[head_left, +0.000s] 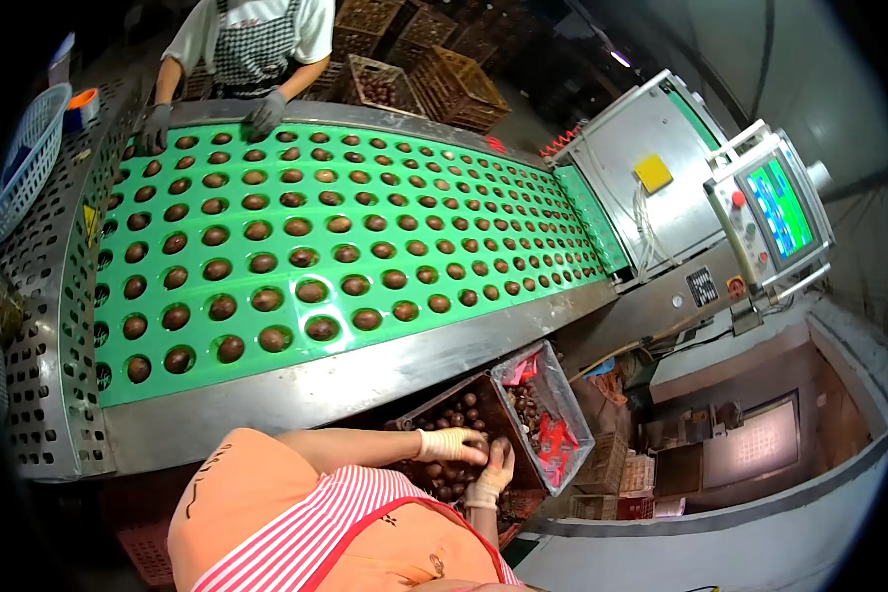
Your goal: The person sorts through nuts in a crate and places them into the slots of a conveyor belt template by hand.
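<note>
My left hand, in a pale glove with bare fingertips, reaches over a crate of round brown nuts that look like macadamias. Its fingers are curled around nuts, partly hidden. Close by on the right, my right hand, gloved the same way, is closed with a dark nut showing at its fingertips. A grey bin stands against the crate, with small nuts and red packets inside. Above both hands runs the conveyor's metal edge.
Rows of nuts sit in cups on the green conveyor. Across it, a person in a checked apron rests gloved hands at its edge. A machine with a screen stands right; a blue basket left. Crates are stacked behind.
</note>
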`<state>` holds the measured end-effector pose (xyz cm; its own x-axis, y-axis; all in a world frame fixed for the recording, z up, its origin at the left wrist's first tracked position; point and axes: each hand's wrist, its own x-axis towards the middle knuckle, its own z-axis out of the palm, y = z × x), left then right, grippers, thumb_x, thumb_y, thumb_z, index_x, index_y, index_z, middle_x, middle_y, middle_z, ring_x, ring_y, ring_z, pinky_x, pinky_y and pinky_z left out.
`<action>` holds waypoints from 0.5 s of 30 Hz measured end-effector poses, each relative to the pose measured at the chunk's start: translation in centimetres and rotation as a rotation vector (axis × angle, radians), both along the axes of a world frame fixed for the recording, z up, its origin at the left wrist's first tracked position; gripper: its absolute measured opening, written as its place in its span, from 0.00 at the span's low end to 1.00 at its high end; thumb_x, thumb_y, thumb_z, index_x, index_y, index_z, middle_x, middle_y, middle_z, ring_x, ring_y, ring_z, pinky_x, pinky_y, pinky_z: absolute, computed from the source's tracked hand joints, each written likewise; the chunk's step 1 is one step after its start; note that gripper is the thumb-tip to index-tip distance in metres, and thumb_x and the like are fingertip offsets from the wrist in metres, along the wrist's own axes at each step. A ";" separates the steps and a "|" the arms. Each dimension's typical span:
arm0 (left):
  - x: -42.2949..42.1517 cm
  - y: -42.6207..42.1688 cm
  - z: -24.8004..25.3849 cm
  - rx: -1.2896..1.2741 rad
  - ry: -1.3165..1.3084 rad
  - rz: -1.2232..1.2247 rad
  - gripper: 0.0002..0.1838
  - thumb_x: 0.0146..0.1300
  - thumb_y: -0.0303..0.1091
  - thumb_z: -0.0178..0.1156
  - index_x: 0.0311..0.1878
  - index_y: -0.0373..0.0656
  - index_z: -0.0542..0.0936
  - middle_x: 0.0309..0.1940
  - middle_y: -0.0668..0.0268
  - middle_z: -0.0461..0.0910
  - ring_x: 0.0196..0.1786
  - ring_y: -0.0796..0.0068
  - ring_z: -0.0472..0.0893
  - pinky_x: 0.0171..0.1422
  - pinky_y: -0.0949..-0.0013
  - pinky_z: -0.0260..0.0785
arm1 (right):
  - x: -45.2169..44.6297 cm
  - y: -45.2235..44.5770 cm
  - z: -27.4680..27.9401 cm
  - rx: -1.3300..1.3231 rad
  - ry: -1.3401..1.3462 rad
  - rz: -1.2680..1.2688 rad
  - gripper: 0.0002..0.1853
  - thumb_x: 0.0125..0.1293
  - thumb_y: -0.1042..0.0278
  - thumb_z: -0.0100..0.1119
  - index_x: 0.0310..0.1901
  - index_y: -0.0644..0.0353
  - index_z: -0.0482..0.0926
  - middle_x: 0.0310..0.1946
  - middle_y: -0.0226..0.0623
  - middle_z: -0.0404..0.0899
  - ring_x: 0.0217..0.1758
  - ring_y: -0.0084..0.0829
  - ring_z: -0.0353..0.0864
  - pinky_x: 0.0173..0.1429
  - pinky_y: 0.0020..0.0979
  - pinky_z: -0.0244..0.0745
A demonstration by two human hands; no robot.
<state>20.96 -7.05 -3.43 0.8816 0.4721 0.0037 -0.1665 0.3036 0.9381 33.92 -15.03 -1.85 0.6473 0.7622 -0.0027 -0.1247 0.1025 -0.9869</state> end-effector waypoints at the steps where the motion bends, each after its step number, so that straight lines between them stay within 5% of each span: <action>1: -1.7 0.7 0.1 -0.035 -0.008 0.066 0.26 0.61 0.46 0.67 0.57 0.42 0.76 0.50 0.64 0.80 0.54 0.72 0.76 0.61 0.67 0.69 | -2.0 1.5 1.3 -0.022 -0.045 0.056 0.24 0.62 0.66 0.67 0.56 0.67 0.75 0.49 0.33 0.78 0.48 0.28 0.78 0.55 0.31 0.75; 5: -10.2 1.9 0.3 -0.211 -0.136 0.334 0.22 0.62 0.42 0.64 0.56 0.43 0.76 0.45 0.67 0.78 0.50 0.75 0.77 0.49 0.65 0.74 | -8.4 6.2 2.3 -0.047 -0.088 0.321 0.20 0.64 0.67 0.66 0.55 0.65 0.76 0.47 0.29 0.78 0.48 0.26 0.76 0.55 0.29 0.73; 8: -18.1 1.7 1.2 -0.543 -0.261 0.437 0.18 0.63 0.42 0.62 0.52 0.46 0.74 0.38 0.67 0.76 0.31 0.74 0.78 0.30 0.71 0.69 | -12.9 8.7 1.3 -0.084 -0.131 0.407 0.20 0.63 0.67 0.67 0.55 0.63 0.77 0.46 0.25 0.76 0.48 0.22 0.73 0.56 0.26 0.69; 10: -22.0 1.3 0.3 -0.694 -0.378 0.554 0.18 0.63 0.44 0.62 0.52 0.48 0.74 0.38 0.68 0.75 0.30 0.75 0.76 0.30 0.72 0.68 | -15.9 9.8 0.9 -0.164 -0.130 0.419 0.20 0.63 0.69 0.67 0.55 0.65 0.77 0.45 0.24 0.76 0.47 0.21 0.74 0.57 0.25 0.69; 11: -23.6 1.4 -0.9 -0.683 -0.450 0.551 0.18 0.63 0.46 0.62 0.50 0.49 0.74 0.36 0.69 0.75 0.29 0.76 0.77 0.30 0.73 0.68 | -16.7 10.2 0.1 -0.204 -0.121 0.469 0.28 0.61 0.59 0.70 0.60 0.63 0.76 0.49 0.28 0.77 0.48 0.23 0.75 0.53 0.27 0.71; 12: -25.1 1.3 -2.0 -0.673 -0.518 0.547 0.18 0.63 0.49 0.63 0.49 0.50 0.75 0.35 0.70 0.75 0.28 0.78 0.77 0.30 0.73 0.69 | -18.4 10.4 -0.4 -0.233 -0.065 0.483 0.21 0.61 0.53 0.69 0.50 0.57 0.79 0.41 0.23 0.76 0.41 0.22 0.75 0.42 0.26 0.72; 15: -28.6 0.2 -4.1 -0.672 -0.618 0.509 0.20 0.65 0.47 0.61 0.53 0.46 0.74 0.38 0.68 0.76 0.29 0.77 0.79 0.31 0.73 0.72 | -22.8 9.9 -0.2 -0.330 0.136 0.748 0.18 0.58 0.45 0.66 0.34 0.47 0.71 0.30 0.19 0.66 0.31 0.19 0.68 0.29 0.23 0.62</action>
